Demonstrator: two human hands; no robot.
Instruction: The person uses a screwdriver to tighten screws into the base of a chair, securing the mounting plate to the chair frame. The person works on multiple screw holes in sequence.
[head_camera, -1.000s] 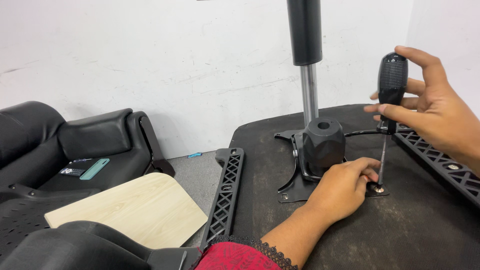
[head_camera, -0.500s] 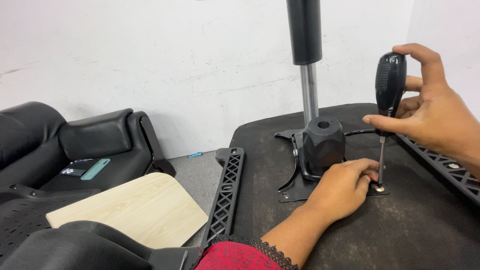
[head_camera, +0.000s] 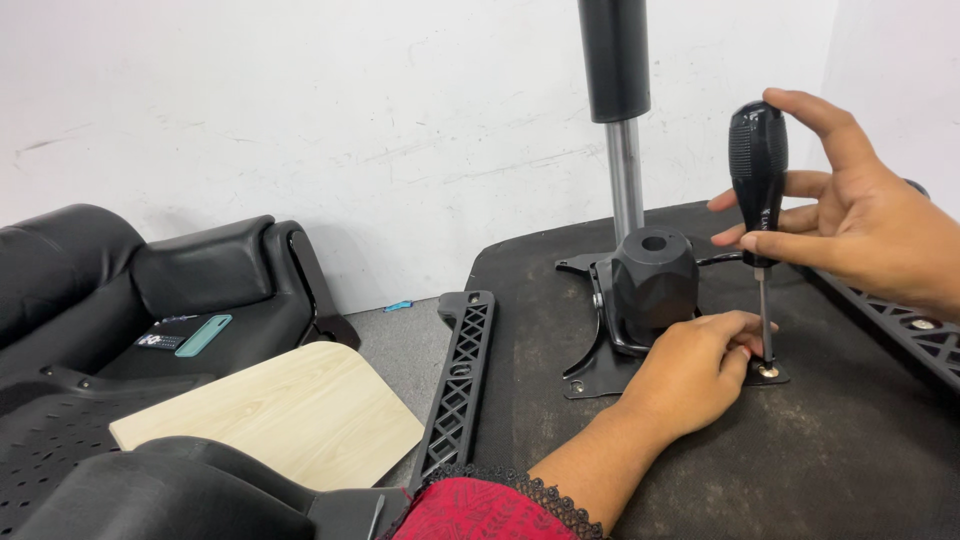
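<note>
A black-handled screwdriver (head_camera: 759, 175) is held upright by the right hand (head_camera: 870, 225), whose fingers are wrapped around the handle while the thumb arches over its top. The thin metal shaft runs straight down to a screw (head_camera: 768, 371) seated in a corner of the black metal mounting plate (head_camera: 600, 372). The left hand (head_camera: 690, 375) rests on the plate just beside that screw; its fingertips are curled in close around the base of the shaft, steadying the tip, though it cannot be told whether the shaft is truly pinched.

The plate lies flat on the dark fabric underside of a chair seat (head_camera: 850, 470), which is turned bottom up. At the middle of the plate stands a black block-shaped mechanism housing (head_camera: 655, 280) with a round hole in its top, and behind it a gas-lift column (head_camera: 620, 120) rises upright, silver below and black above. A black lattice armrest bracket (head_camera: 458, 375) lies along the left edge of the seat, and another lattice piece (head_camera: 915, 330) is seen at the right, under the right wrist.

On the floor to the left a pale wooden board (head_camera: 270, 420) is laid, with black padded chair parts (head_camera: 150, 290) beyond it against the white wall. A red sleeve with black lace trim (head_camera: 480, 505) covers the left forearm.
</note>
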